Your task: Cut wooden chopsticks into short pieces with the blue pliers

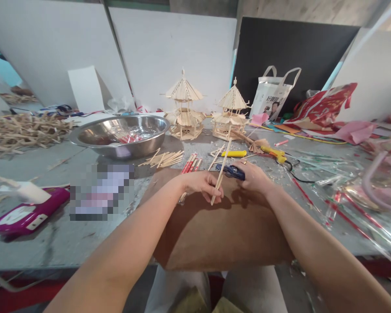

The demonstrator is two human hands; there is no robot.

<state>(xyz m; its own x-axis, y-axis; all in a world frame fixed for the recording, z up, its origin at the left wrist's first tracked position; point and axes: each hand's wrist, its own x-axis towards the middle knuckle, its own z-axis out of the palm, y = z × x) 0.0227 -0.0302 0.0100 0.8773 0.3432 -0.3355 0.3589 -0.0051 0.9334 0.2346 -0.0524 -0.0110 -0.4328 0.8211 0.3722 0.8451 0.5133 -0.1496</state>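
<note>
My left hand (pixel 204 184) is closed around a few thin wooden sticks (pixel 226 161), which stand tilted up out of the fingers. My right hand (pixel 254 177) curls over a dark blue hand tool (pixel 233 172), something like pliers; its jaws are hard to make out. Both hands are above the far part of a brown board (pixel 221 239). Just beyond my left hand lie red-and-white wrapped sticks (pixel 190 163) and a loose pile of bare sticks (pixel 165 159). A yellow-handled cutter (pixel 233 154) lies past the blue tool.
Two stick-built pagoda models (pixel 183 116) stand at the back, near a steel basin (pixel 117 150). A yellow glue gun (pixel 274 153) and clear wrappers (pixel 329 174) lie to the right. At left are a phone (pixel 101 191), a magenta device (pixel 29 213) and a wood heap (pixel 26 132).
</note>
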